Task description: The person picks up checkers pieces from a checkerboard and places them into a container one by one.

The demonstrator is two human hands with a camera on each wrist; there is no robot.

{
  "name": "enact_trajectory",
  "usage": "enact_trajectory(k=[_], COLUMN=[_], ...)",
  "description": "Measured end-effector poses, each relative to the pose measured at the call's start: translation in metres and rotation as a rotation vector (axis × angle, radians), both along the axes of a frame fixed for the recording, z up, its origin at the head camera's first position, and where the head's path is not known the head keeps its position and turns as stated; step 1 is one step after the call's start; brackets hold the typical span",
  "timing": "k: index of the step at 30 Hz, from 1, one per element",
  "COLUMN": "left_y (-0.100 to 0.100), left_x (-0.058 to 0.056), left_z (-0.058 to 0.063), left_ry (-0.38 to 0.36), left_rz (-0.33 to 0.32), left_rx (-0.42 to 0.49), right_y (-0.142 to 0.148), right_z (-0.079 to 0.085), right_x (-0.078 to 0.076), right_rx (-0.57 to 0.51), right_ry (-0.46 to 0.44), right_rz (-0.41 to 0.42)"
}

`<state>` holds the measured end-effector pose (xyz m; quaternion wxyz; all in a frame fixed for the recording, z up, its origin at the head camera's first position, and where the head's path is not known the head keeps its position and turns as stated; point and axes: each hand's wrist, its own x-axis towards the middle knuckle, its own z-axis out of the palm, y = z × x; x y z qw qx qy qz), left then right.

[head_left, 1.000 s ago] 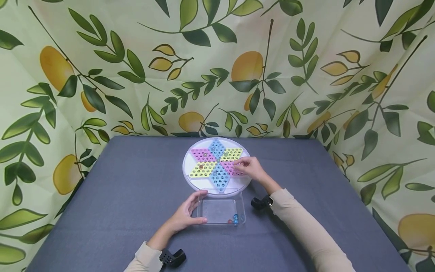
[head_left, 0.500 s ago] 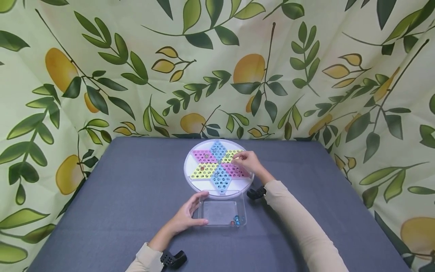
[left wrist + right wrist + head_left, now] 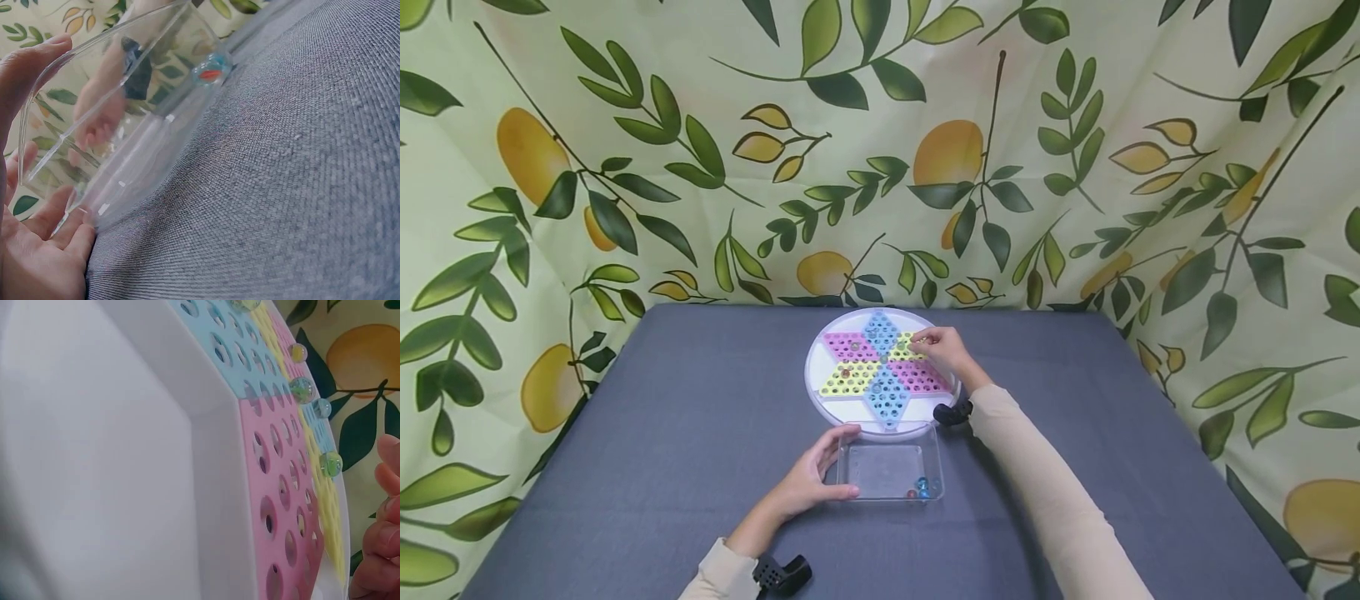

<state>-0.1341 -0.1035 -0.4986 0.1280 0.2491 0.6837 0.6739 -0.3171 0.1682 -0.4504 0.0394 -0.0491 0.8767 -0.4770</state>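
A clear plastic box stands on the table with several marbles, blue and red, in its near right corner. My left hand grips the box's left end, thumb at the near side and fingers at the far side. Beyond the box lies a round white Chinese checkers board with a pink, yellow and blue star. My right hand is over the board's upper right, fingertips pinched on a small marble, mostly hidden. Close by, a greenish marble sits on the yellow section.
Other single marbles sit on the board, among them a red one on the left yellow section and one at the centre. A dark grey cloth covers the table. A leaf-patterned curtain hangs behind it.
My right hand has moved from above the right pink section up and away to the upper right yellow section. My left hand keeps its grip on the box.
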Motion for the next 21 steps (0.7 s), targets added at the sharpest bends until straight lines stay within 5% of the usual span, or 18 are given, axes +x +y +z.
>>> enact_trajectory(k=[21], left_y=[0.002], left_x=[0.000], left_z=[-0.001], left_ry=[0.044], left_rz=[-0.011], left_rx=[0.040], right_y=[-0.011], right_z=[-0.007], right_x=[-0.014], right_rx=[0.014], right_ry=[-0.090], right_rz=[0.016])
